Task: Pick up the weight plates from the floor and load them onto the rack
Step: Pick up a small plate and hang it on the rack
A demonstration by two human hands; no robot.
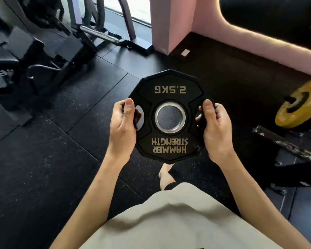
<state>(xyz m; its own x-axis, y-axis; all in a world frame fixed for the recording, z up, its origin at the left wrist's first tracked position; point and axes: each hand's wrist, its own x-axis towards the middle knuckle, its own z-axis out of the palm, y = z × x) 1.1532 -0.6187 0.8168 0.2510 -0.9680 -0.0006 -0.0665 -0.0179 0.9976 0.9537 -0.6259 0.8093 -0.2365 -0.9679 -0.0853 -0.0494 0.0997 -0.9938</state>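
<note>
Head camera looks down on a black weight plate [170, 115] held flat in front of the person, above the dark rubber floor [52, 159]. Its pale raised lettering reads upside down from this angle: "2.5KG" along the far edge and "HAMMER STRENGTH" in two lines along the near edge. A shiny metal ring lines the round centre hole, and the speckled floor shows through it. The plate has a many-sided outline and a grip slot on either side of the hub. The left hand [122, 126] holds the left rim, thumb lying on the top face beside the slot and fingers curled underneath, their tips showing through the opening. The right hand [215, 126] grips the right rim the same way, thumb on top and fingers wrapped through the slot. Both forearms reach in from the bottom of the view over a light beige garment [178, 218], and a bare foot [166, 175] shows on the floor under the plate. At the right edge a worn yellow plate [298, 105] sits tilted on a dark metal frame [285, 146]; no writing on it can be read. A pink wall [171, 22] stands behind, and dark gym machines [43, 51] fill the upper left.
</note>
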